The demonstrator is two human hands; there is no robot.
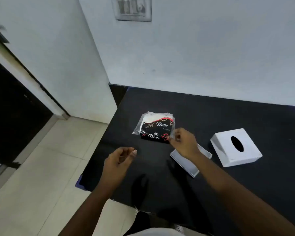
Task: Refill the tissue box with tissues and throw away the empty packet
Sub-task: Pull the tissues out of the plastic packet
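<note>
A plastic tissue packet, black with white "Dove" lettering and red marks, lies on the black table with white tissues showing at its far end. My right hand pinches the packet's near right corner. My left hand hovers over the table in front of the packet, fingers curled and apart, holding nothing. The white tissue box cover, with a dark oval slot on top, stands to the right. Its flat white base tray lies between cover and packet, partly hidden under my right forearm.
A white wall runs behind the table, with a switch plate high up. Pale floor tiles and a dark doorway lie to the left. The table's left edge drops off to the floor.
</note>
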